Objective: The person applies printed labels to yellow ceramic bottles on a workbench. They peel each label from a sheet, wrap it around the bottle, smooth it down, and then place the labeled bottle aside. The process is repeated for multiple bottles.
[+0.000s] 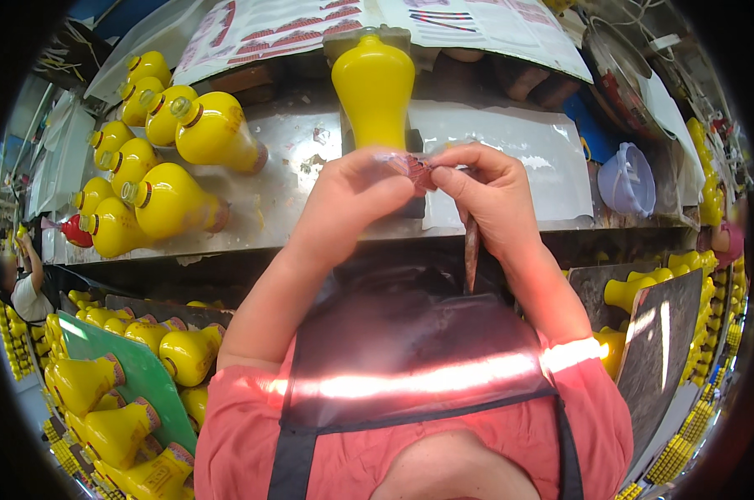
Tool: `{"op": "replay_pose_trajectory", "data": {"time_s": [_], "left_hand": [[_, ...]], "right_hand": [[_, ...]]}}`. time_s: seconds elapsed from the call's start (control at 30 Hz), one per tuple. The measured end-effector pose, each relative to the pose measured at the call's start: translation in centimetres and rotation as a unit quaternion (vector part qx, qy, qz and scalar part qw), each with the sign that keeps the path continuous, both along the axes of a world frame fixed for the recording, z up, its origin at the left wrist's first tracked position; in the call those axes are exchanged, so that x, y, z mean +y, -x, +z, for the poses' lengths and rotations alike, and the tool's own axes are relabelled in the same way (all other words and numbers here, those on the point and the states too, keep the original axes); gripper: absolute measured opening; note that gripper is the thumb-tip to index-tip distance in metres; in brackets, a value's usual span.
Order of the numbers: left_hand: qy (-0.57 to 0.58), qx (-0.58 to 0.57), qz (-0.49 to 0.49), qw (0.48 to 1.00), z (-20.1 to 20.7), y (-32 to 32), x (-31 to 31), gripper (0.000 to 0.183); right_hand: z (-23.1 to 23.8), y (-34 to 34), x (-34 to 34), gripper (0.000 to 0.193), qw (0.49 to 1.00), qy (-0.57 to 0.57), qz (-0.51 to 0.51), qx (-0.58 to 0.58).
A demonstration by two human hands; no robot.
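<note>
A yellow vase-shaped bottle [372, 92] lies in front of me, its narrow end toward me, against a worn block [341, 43] at the far side. Just at its near end, my left hand [356, 200] and my right hand [495, 193] both pinch a small red patterned decal [418, 172], with thumbs and fingertips closed. Whether the decal touches the bottle is hard to tell. A slim brown stick-like tool [471, 254] hangs down from under my right hand, tucked in its fingers.
Several yellow bottles [214, 129] lie at the left, beside a red object [77, 231]. Decal sheets [293, 29] cover the back. A lilac basket [627, 179] stands right of a white sheet [510, 167]. More bottles lie behind a green board [127, 367]; another person [28, 283] is far left.
</note>
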State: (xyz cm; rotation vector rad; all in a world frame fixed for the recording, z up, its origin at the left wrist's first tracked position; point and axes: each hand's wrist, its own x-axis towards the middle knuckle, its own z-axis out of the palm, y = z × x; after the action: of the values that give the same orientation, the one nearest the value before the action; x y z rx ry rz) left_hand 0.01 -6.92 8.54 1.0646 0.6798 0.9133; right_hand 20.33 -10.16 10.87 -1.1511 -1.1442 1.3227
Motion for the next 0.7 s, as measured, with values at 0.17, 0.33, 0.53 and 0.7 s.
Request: {"op": "replay_pose_trajectory", "data": {"time_s": [0.17, 0.33, 0.53, 0.7], "left_hand": [[0.043, 0.022, -0.013, 0.999, 0.3, 0.7, 0.5, 0.025], [0.003, 0.124, -0.036, 0.992, 0.5, 2.7, 1.3, 0.025], [0.02, 0.181, -0.068, 0.981, -0.6, 6.2, 2.9, 0.019], [0.029, 0.217, -0.044, 0.975, -1.5, 7.5, 4.0, 0.018]], "right_hand": [[-0.2, 0.5, 0.1, 0.007, 0.997, -0.042, -0.006, -0.06], [0.5, -0.7, 0.5, 0.012, 0.984, 0.0, -0.019, -0.178], [1.1, -2.2, 0.8, 0.016, 0.977, 0.018, 0.014, -0.214], [0.8, -2.8, 1.6, 0.024, 0.972, 0.055, 0.032, -0.225]]}}
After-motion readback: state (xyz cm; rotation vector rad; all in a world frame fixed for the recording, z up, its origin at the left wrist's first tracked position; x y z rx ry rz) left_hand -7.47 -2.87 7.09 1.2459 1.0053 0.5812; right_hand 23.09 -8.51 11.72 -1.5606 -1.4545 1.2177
